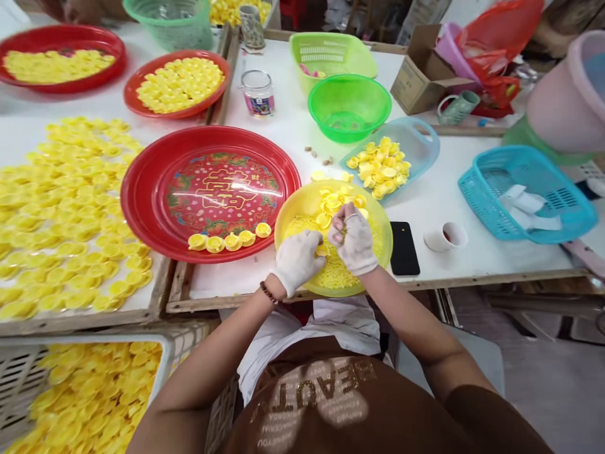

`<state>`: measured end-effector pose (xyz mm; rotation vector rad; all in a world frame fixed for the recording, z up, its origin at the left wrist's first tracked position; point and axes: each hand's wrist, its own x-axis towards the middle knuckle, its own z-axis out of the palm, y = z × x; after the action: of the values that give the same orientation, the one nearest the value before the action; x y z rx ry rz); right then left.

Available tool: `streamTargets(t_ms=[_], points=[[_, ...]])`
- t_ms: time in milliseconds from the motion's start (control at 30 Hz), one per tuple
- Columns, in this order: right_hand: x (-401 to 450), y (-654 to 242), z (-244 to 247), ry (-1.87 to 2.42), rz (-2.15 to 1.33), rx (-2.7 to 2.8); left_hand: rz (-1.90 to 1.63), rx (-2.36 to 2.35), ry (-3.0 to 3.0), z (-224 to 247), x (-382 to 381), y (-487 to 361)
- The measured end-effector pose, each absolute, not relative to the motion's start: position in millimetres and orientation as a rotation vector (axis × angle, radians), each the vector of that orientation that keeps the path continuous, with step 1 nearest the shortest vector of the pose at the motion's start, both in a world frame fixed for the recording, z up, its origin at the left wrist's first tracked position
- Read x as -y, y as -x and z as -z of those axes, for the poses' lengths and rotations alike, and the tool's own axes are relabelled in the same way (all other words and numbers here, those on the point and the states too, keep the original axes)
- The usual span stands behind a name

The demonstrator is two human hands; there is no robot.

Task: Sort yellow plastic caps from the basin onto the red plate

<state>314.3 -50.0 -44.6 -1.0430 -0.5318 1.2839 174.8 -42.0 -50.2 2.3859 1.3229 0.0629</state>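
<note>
Both my hands, in white gloves with the fingertips bare, are over a yellow bowl [385, 252] that holds small yellow grains and several yellow plastic cups [333, 205]. My left hand [300, 255] pinches a small yellow cup [322, 250] at the bowl's left side. Its fingers are closed on the rim. My right hand [352, 239] is curled shut just to the right; what lies inside its fingers is hidden. Left of the bowl sits a big red tray [146, 189] with a short row of yellow cups [231, 241] along its near edge.
A pale blue scoop [423, 154] of yellow cups lies behind the bowl, near a green bowl [350, 101]. Right of me are a black phone [404, 249], a white cup [437, 238] and a blue basket [524, 227]. Many yellow cups [70, 208] cover the left table.
</note>
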Motion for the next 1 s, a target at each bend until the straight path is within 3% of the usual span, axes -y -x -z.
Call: streamTargets(t_ms=[467, 767, 867, 1000], points=[[52, -309, 51, 1.013, -1.190, 0.592, -0.099, -1.331, -2.364, 51, 44, -177], [68, -337, 51, 1.139, -1.180, 0.703, -0.552, -1.123, -2.172, 48, 54, -165], [74, -346, 55, 1.284, -1.083, 0.995, -0.654, -1.095, -2.217, 45, 53, -158], [79, -350, 62, 1.425, -0.744, 1.838, -0.746, -1.366, -2.290, 25, 38, -118]])
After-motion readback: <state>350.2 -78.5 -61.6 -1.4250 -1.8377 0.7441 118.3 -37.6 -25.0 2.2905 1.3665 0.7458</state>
